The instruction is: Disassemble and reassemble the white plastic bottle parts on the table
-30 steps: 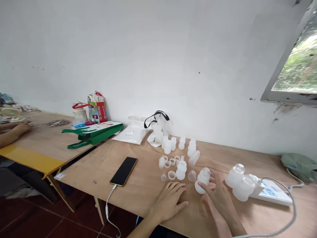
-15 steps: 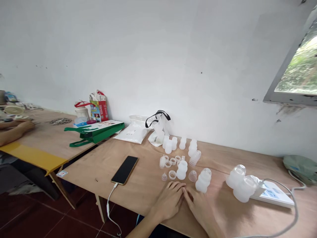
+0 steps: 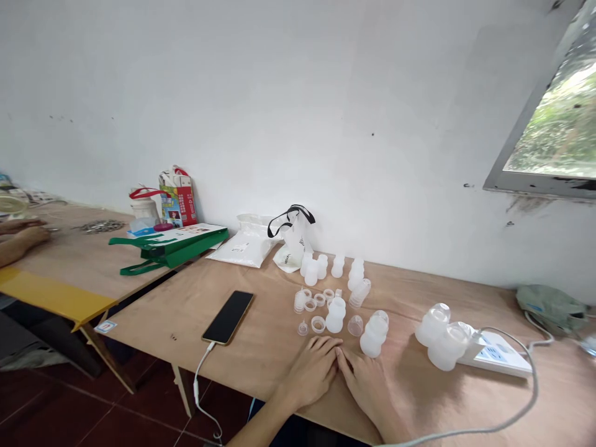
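On the near part of the wooden table, my left hand [image 3: 313,370] lies flat with its fingers stretched forward, holding nothing. Touching its fingertips is my right hand [image 3: 365,383], which also rests on the tabletop with no object in it. Just beyond them stand a milky plastic bottle [image 3: 335,315] and a clear dome cap [image 3: 355,325]. A second bottle with a clear cap [image 3: 374,334] stands close to my right hand. Several pale rings [image 3: 318,324] and a small nipple [image 3: 302,328] lie past my left hand.
More bottles [image 3: 356,274] stand toward the wall. Two capped bottles [image 3: 449,346] are beside a white power strip [image 3: 500,355] with a grey cable. A phone [image 3: 228,318] charges at left, near white bags [image 3: 246,242] and a green bag [image 3: 172,251]. Another person's hands [image 3: 21,239] show far left.
The view has shifted slightly, so the table items appear a little further left. My hands stay together in the same pose on the table.
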`<action>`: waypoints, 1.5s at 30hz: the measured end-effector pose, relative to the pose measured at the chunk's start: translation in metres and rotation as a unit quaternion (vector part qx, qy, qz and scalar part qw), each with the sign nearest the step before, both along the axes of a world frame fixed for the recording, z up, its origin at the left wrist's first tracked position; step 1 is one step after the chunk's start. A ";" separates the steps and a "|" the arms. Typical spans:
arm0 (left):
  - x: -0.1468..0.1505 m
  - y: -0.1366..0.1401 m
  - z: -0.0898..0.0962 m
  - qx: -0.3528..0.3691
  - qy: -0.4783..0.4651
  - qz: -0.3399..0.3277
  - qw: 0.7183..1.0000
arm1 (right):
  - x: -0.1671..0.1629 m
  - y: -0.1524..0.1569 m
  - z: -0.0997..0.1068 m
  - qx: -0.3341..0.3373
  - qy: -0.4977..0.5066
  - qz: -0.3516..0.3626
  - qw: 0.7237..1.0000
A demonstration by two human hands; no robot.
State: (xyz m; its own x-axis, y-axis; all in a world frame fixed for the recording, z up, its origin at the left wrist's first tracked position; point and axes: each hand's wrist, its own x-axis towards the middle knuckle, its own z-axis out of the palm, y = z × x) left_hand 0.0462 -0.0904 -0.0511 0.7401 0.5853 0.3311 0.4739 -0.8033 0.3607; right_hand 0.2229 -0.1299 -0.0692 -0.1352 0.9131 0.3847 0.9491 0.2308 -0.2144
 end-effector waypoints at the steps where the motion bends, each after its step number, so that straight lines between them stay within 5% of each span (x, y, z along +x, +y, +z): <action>1: 0.000 0.000 -0.001 0.000 -0.002 0.001 1.000 | 0.000 0.000 0.000 -0.001 -0.002 -0.001 1.000; 45: -0.001 0.003 -0.005 0.002 -0.005 -0.003 1.000 | -0.004 0.001 0.003 0.004 0.017 -0.018 1.000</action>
State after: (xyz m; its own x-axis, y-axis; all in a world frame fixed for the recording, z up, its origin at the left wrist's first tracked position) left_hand 0.0457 -0.0876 -0.0563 0.7401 0.5796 0.3412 0.4653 -0.8075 0.3625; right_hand 0.2185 -0.1290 -0.0658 -0.0886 0.9141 0.3957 0.9491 0.1980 -0.2448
